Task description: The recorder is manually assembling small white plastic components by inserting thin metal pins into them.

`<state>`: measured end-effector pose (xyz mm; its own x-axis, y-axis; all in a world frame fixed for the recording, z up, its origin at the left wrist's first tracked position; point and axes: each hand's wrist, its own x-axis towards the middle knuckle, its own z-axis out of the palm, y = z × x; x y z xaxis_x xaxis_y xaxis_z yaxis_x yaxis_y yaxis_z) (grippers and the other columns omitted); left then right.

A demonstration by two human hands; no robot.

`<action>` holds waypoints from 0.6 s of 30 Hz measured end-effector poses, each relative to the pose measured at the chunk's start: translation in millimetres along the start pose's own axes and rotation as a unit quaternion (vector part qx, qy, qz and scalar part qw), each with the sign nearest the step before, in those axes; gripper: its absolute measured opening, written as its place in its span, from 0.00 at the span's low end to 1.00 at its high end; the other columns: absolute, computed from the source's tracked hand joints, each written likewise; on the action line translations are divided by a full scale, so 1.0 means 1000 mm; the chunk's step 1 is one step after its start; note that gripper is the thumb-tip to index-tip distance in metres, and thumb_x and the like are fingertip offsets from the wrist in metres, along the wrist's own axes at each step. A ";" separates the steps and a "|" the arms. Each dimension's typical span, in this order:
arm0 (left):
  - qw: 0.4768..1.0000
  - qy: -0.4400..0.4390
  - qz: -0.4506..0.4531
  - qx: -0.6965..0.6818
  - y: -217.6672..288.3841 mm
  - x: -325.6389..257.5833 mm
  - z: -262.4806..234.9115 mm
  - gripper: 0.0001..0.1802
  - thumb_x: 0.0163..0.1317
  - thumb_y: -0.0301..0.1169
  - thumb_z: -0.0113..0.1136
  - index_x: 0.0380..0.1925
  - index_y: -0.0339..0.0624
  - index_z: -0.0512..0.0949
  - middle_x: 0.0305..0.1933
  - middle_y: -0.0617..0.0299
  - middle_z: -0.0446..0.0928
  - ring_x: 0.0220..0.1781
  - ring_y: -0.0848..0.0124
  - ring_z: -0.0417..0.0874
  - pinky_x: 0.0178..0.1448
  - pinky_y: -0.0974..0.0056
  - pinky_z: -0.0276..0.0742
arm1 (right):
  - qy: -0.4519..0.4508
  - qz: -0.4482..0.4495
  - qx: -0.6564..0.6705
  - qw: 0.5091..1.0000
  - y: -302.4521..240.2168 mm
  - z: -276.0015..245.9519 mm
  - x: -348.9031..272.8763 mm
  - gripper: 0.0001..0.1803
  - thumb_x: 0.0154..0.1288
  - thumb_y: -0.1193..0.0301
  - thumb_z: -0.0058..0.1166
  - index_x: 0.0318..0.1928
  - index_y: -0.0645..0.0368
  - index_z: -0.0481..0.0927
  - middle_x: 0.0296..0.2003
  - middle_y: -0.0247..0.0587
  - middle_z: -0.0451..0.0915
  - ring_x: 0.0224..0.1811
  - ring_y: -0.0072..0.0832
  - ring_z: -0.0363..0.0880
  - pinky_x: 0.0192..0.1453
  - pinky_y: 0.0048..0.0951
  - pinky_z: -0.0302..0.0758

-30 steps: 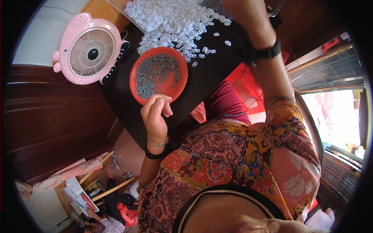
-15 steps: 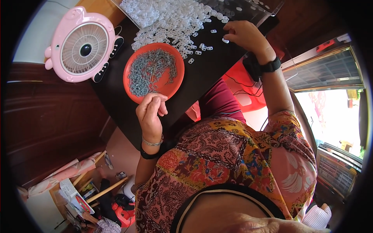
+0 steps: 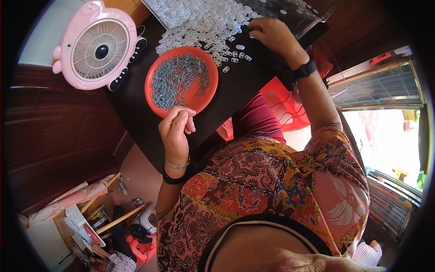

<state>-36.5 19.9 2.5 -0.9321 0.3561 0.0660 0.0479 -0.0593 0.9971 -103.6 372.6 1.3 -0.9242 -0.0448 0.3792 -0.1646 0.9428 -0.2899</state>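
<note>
Over the near rim of a round orange-red dish (image 3: 209,97) hangs my left hand (image 3: 176,129), its fingers curled together. What it holds, if anything, is hidden. Small grey screws (image 3: 167,84) fill much of the dish. At the right of a heap of small white plastic plates (image 3: 199,20) with holes in them is my right hand (image 3: 275,40). Its thumb and forefinger stand apart, just above the dark table. A loose white plate (image 3: 240,47) lies left of the fingertips, and several more are scattered between heap and dish.
A pink animal-shaped fan (image 3: 97,50) stands on the left end of the dark table (image 3: 136,97). At the back right, a clear plastic bin (image 3: 312,22) holds some white pieces. A red plastic stool (image 3: 278,97) is under the table's right side. Another person's arm (image 3: 102,251) shows at lower left.
My right hand has moved slightly left and back toward the heap. A white plate that was under its fingers now lies farther left on the table. My left hand keeps its place.
</note>
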 end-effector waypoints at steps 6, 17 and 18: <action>1.000 -0.004 -0.003 -0.007 -0.002 -0.001 0.003 0.12 0.65 0.28 0.45 0.28 0.33 0.77 0.18 0.67 0.68 0.19 0.81 0.66 0.24 0.75 0.57 | -0.044 0.012 -0.050 0.998 0.026 0.015 0.007 0.12 0.55 0.65 0.56 0.38 0.56 0.81 0.32 0.43 0.81 0.36 0.41 0.80 0.40 0.38 0.74; 0.998 -0.040 -0.039 0.027 -0.003 0.002 0.003 0.11 0.65 0.30 0.46 0.31 0.35 0.76 0.18 0.69 0.68 0.20 0.82 0.66 0.25 0.75 0.59 | -0.166 -0.081 0.338 0.923 -0.113 0.005 -0.018 0.08 0.62 0.71 0.57 0.38 0.63 0.80 0.30 0.36 0.79 0.34 0.20 0.75 0.40 0.24 0.72; 0.998 -0.058 -0.024 0.029 -0.003 0.004 0.004 0.11 0.66 0.32 0.47 0.30 0.36 0.74 0.18 0.68 0.68 0.20 0.82 0.67 0.25 0.74 0.61 | -0.195 -0.084 0.386 0.898 -0.132 0.007 -0.025 0.07 0.61 0.71 0.57 0.36 0.63 0.80 0.30 0.37 0.79 0.34 0.21 0.76 0.40 0.24 0.72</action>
<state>-38.7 24.7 -0.1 -0.8858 0.4636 0.0184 0.0280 0.0139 0.9995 -61.2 246.7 24.2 -0.8894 -0.4193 0.1820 -0.3642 0.4093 -0.8366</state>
